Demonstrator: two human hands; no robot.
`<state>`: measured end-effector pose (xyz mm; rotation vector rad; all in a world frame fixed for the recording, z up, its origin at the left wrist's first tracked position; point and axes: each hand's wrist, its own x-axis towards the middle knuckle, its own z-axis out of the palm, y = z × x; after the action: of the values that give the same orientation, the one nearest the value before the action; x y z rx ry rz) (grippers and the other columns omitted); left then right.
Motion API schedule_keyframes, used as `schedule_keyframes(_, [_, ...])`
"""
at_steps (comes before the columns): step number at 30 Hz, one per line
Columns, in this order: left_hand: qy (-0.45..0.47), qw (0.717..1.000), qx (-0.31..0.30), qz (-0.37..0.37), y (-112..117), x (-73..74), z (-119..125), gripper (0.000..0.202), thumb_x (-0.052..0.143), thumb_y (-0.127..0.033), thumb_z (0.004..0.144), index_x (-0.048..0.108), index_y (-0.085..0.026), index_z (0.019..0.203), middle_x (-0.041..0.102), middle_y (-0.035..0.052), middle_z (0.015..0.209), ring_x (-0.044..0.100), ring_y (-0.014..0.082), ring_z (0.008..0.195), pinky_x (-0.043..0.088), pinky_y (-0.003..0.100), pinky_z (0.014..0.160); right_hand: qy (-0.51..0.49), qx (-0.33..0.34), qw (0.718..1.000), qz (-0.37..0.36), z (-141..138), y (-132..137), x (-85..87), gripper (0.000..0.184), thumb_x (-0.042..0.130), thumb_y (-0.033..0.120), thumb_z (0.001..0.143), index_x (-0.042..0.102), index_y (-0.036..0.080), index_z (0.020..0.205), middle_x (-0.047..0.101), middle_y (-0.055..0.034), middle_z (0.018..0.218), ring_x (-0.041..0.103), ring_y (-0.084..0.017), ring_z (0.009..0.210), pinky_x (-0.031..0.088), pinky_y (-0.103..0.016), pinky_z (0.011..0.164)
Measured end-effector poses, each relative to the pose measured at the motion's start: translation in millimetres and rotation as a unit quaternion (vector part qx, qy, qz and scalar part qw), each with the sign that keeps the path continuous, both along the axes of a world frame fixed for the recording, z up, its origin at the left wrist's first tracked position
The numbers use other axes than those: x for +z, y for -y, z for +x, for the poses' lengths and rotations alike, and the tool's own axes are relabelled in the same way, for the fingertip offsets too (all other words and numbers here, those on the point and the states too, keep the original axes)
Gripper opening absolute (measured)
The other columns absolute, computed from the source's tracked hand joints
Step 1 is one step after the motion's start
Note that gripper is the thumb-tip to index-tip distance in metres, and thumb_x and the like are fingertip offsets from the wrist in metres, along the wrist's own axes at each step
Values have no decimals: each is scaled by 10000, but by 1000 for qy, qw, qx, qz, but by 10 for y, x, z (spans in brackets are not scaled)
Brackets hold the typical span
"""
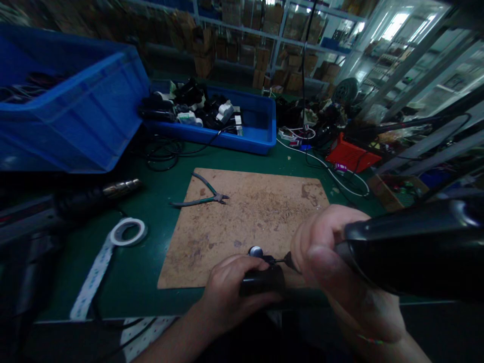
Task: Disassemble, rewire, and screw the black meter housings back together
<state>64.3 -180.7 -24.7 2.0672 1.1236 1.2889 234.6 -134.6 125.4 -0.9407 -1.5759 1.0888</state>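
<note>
While the left hand (pixel 227 290) grips a black part (pixel 262 280), the right hand (pixel 333 262) levels a screwdriver (pixel 408 247).

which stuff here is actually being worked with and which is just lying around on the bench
In use:
- left hand gripping a small black part
- right hand holding a black power screwdriver, tip at the part
- brown work mat under both

Lying about:
- side cutters on the mat
- tape roll
- blue bin of parts
- large blue crate
- red box
</note>
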Motion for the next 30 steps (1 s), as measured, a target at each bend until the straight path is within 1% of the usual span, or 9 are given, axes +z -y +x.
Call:
schedule_keyframes(10, [-1,1000,15,-16,-10,55,31,544,873,-473,688,575,-226,1069,749,3,924,733,187,822,575,299,733,-80,-36,996,10,-78,-35,-107,141,705,320,838,626,217,783,486,40,537,445,-110,434,358,-262,413])
schedule_keyframes(13, [0,1000,15,-24,-3,65,31,528,872,-479,687,585,-223,1048,749,4,931,732,190,828,572,306,744,-134,-4,991,6,-59,-124,-133,132,682,277,849,609,201,770,439,66,512,398,-82,399,319,-239,398])
schedule_keyframes(15, [1,1000,14,-24,5,62,30,512,863,-487,697,589,-218,1035,747,3,924,728,188,824,568,309,747,-161,36,986,0,-35,-183,-130,81,670,260,848,641,198,892,430,82,512,374,-70,383,305,-222,385])
schedule_keyframes(17, [1,1000,12,-24,10,50,28,514,853,-505,702,589,-213,1032,744,6,925,724,190,835,565,316,759,-170,82,982,-6,-2,-226,-94,163,666,287,842,640,202,978,422,90,511,360,-69,374,305,-216,371])
schedule_keyframes(19, [0,1000,12,-24,9,37,26,521,844,-521,707,591,-209,1039,742,12,935,720,194,849,564,323,766,-171,111,979,6,48,-257,-31,164,670,340,833,628,202,912,397,93,495,340,-69,361,312,-222,364])
schedule_keyframes(22, [-3,1000,9,-23,4,26,22,516,834,-525,718,594,-204,1044,738,20,947,716,193,853,562,323,764,-197,-5,973,122,153,-336,37,158,677,335,815,603,196,798,382,87,488,325,-68,360,316,-235,371])
schedule_keyframes(25, [-5,1000,12,-16,4,28,21,517,831,-522,723,590,-201,1049,737,27,949,716,195,853,564,327,767,-220,-189,921,260,260,-508,-43,113,683,252,790,581,203,782,399,86,508,357,-76,377,322,-230,385])
schedule_keyframes(27, [-6,1000,15,-14,7,30,24,520,829,-518,727,586,-199,1058,739,29,941,717,195,844,567,329,768,-214,-230,911,268,307,-647,-173,143,705,250,778,571,212,812,412,94,521,393,-82,387,352,-226,397])
schedule_keyframes(30, [-5,1000,16,-10,16,24,33,527,828,-516,730,581,-198,1071,741,33,942,720,197,848,570,332,778,-204,-232,922,234,325,-805,-371,171,729,256,774,570,206,813,450,96,518,434,-84,392,378,-224,408])
